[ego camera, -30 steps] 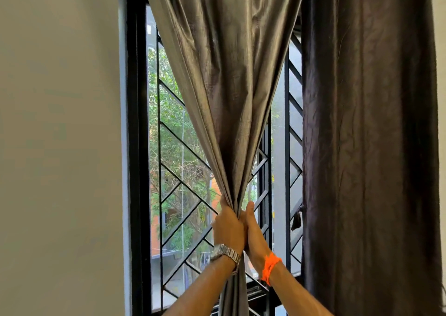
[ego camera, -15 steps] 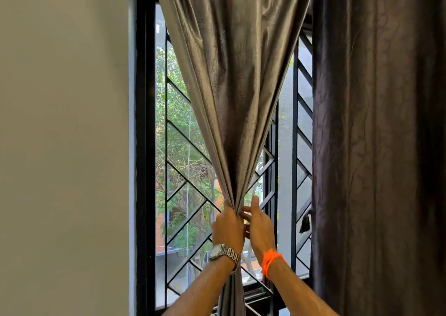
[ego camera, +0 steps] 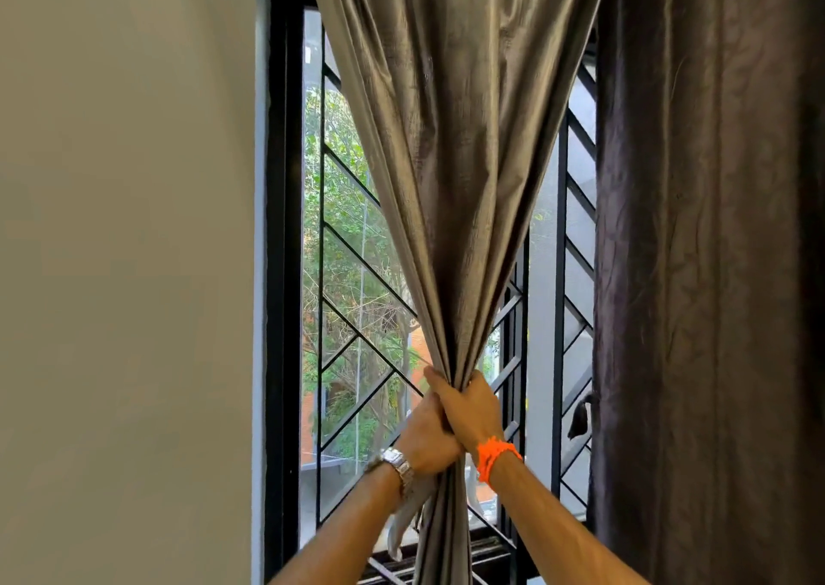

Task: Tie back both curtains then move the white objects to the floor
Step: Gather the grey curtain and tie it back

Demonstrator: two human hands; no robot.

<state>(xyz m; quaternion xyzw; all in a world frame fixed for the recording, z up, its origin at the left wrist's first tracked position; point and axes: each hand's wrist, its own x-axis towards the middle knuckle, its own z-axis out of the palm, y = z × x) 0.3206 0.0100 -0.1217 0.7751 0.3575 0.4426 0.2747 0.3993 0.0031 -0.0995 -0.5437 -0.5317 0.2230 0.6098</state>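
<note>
A shiny grey-brown curtain (ego camera: 451, 160) hangs in front of the window, bunched into a narrow waist low in the middle. My right hand (ego camera: 468, 410), with an orange band at the wrist, wraps around that waist. My left hand (ego camera: 424, 441), with a metal watch, grips the same bunch just below and partly under the right hand. A pale strip of fabric (ego camera: 404, 522) hangs from under my left wrist. The second curtain (ego camera: 710, 272), dark purple-brown, hangs loose and full-length at the right. No white objects are in view.
A black window frame (ego camera: 279, 272) with a diagonal metal grille (ego camera: 357, 330) stands behind the curtains, with trees and a brick building outside. A plain beige wall (ego camera: 125, 272) fills the left. A small dark hook or tie (ego camera: 580, 419) sticks out by the right curtain's edge.
My right hand, open beside the curtain half a second ago, has closed around the gathered fabric above my left hand. The view has shifted slightly left.
</note>
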